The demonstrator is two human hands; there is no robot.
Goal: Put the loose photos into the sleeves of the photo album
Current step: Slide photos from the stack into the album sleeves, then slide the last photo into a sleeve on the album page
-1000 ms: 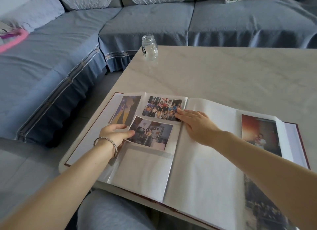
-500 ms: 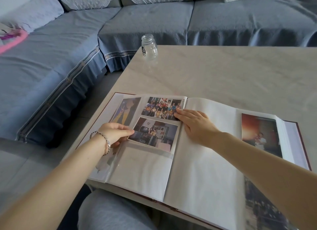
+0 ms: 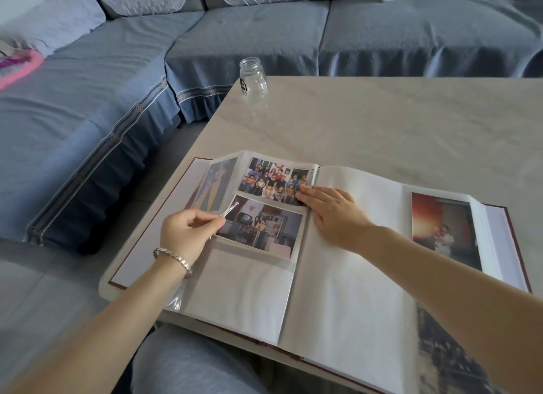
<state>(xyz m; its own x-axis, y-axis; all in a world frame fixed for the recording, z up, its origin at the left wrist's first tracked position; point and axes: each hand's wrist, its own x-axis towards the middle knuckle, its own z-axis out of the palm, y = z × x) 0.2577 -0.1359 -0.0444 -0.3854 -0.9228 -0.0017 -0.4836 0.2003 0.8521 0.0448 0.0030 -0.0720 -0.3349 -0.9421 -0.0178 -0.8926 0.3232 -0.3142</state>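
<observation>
- The album (image 3: 346, 276) was laid open on the table (image 3: 396, 123).
- The edge of a clear film (image 3: 227, 211) was pinched between thumb and fingers of the left hand (image 3: 188, 232) and held raised off the left page.
- A photo (image 3: 261, 229) was seen on that page, just below a group photo (image 3: 273, 182). Whether it was fully sleeved could not be told.
- The right hand (image 3: 335, 214) was laid flat by the spine, fingers straight, with the fingertips touching the group photo.
- A jar (image 3: 253, 80) was stood at the table's far corner.
</observation>
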